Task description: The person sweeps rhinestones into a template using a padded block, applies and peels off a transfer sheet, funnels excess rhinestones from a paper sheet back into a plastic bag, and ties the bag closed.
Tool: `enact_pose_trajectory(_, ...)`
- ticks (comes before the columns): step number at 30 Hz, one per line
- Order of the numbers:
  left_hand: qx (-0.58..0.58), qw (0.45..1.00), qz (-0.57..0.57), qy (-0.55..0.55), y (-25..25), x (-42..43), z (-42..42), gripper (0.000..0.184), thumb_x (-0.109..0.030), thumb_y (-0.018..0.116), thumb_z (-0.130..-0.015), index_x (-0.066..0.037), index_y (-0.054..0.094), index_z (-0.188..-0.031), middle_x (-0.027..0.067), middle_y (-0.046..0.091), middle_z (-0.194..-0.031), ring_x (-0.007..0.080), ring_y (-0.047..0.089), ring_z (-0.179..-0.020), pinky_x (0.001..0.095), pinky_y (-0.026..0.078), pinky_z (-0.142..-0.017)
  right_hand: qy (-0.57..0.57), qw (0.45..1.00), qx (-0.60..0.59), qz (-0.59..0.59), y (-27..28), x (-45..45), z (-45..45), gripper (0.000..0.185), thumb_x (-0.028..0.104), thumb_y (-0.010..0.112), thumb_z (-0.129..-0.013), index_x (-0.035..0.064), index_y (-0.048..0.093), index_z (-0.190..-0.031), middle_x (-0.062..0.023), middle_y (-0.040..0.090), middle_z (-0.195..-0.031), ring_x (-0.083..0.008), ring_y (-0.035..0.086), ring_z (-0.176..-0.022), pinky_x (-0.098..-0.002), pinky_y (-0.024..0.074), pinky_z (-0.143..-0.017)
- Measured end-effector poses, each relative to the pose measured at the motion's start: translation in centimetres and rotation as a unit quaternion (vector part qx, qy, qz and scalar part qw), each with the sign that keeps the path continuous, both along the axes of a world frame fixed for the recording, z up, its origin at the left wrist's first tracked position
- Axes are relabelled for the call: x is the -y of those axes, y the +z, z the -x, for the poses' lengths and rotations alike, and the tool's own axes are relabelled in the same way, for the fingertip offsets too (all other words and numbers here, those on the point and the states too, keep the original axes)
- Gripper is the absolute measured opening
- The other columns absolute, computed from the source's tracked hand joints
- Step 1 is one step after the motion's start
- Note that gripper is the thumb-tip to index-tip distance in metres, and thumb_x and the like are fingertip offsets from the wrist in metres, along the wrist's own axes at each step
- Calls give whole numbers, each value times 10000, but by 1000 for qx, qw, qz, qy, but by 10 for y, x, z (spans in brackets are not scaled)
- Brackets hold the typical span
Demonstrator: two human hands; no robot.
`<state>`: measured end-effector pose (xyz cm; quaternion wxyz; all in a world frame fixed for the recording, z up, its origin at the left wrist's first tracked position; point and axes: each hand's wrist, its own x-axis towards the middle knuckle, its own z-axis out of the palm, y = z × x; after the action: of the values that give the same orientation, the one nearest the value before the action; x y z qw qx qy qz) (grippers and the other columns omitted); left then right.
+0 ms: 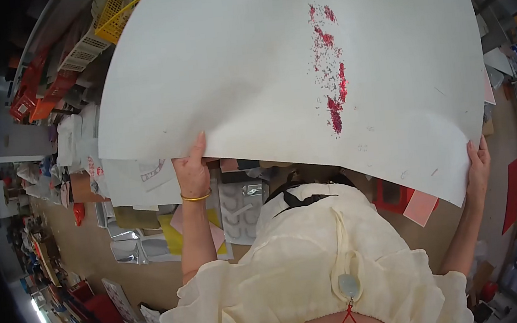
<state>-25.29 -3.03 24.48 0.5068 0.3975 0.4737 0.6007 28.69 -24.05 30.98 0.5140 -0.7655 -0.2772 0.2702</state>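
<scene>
A large white sheet (pixel 261 66) spans the upper part of the head view, its surface bent in gentle waves. Small red and dark pieces (pixel 334 103) lie scattered on it in a band right of its middle. My left hand (pixel 193 171) grips the sheet's near edge, thumb on top and the other fingers hidden beneath. At the sheet's near right corner, my right hand (pixel 478 167) is closed on the edge. A gold-coloured bracelet (pixel 196 197) circles my left wrist.
Yellow (pixel 114 16) and white baskets stand at the upper left, with red boxes (pixel 27 105) beside them. Below the sheet are silvery packets (pixel 128 252), a yellow sheet and a pink card (pixel 421 207). A red chair (pixel 105 313) stands at the lower left.
</scene>
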Motion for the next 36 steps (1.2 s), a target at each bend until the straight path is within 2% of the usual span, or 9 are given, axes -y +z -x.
enact_pose_trajectory(3, -31, 999, 24, 33, -6, -4, 6, 322, 0, 682, -873, 76, 602, -1176, 110, 672, -1133, 161, 645, -930, 249, 525, -815, -59, 998, 5, 4, 7, -11, 17, 471, 128, 568, -984, -40, 442, -1405, -147, 658, -1136, -107, 625, -858, -198, 488, -738)
enact_pose_trajectory(5, -9, 999, 12, 29, 1, -5, 5, 163, 25, 657, -885, 83, 680, -1036, 135, 696, -1079, 195, 672, -940, 254, 533, -841, -61, 997, 40, 8, 9, -12, 18, 453, 129, 570, -983, -38, 457, -1389, -143, 660, -1132, -108, 627, -850, -192, 487, -728)
enact_pose_trajectory(8, -6, 999, 31, 17, 6, -11, 2, 171, 10, 655, -890, 87, 679, -1041, 138, 698, -1075, 197, 675, -938, 239, 544, -815, -6, 1000, -1, 16, 7, -16, 7, 474, 138, 576, -981, -38, 446, -1401, -147, 654, -1142, -118, 625, -882, -193, 486, -743)
enact_pose_trajectory(11, -107, 994, 8, -18, 11, -9, 2, 188, -21, 660, -897, 60, 682, -1066, 145, 700, -1059, 203, 677, -931, 241, 549, -829, -4, 999, 29, 26, 8, -24, 14, 504, 145, 580, -980, -57, 424, -1415, -153, 652, -1131, -115, 621, -879, -192, 482, -743)
enact_pose_trajectory(15, -122, 991, -56, -15, 22, -3, -21, 247, -58, 694, -886, 54, 661, -1104, 84, 704, -1046, 158, 654, -868, 244, 531, -739, -57, 998, 23, -30, -3, -33, 24, 514, 148, 579, -983, -79, 415, -1413, -150, 660, -1081, -102, 611, -835, -189, 474, -717)
enact_pose_trajectory(21, -222, 964, -143, 24, 18, 12, -42, 227, -83, 696, -894, 44, 678, -1081, 87, 713, -1031, 159, 655, -868, 254, 517, -782, -21, 999, 34, -37, -17, -31, 31, 472, 166, 566, -997, -60, 438, -1391, -140, 671, -1055, -91, 614, -811, -177, 473, -687)
enact_pose_trajectory(25, -290, 943, -160, 40, 23, 32, -56, 242, -58, 704, -890, 53, 668, -1102, 78, 716, -1071, 153, 651, -875, 255, 501, -821, -6, 994, 104, -26, -13, -22, 54, 492, 171, 540, -1008, -106, 415, -1395, -141, 667, -1023, -92, 590, -793, -192, 467, -692)
enact_pose_trajectory(31, -311, 930, -192, 41, 11, 46, -62, 237, -37, 703, -888, 51, 667, -1105, 73, 718, -1071, 150, 651, -882, 251, 497, -832, 14, 989, 143, -34, -7, -22, 75, 429, 159, 506, -1022, -96, 447, -1362, -131, 670, -1030, -89, 590, -791, -196, 471, -695)
enact_pose_trajectory(36, -300, 942, -138, 52, 16, 57, -74, 210, -24, 676, -901, 46, 684, -1099, 74, 728, -1070, 161, 670, -866, 249, 511, -806, 14, 986, 156, -49, -4, -22, 81, 355, 136, 488, -1026, -61, 488, -1322, -115, 672, -1051, -96, 593, -802, -201, 474, -705)
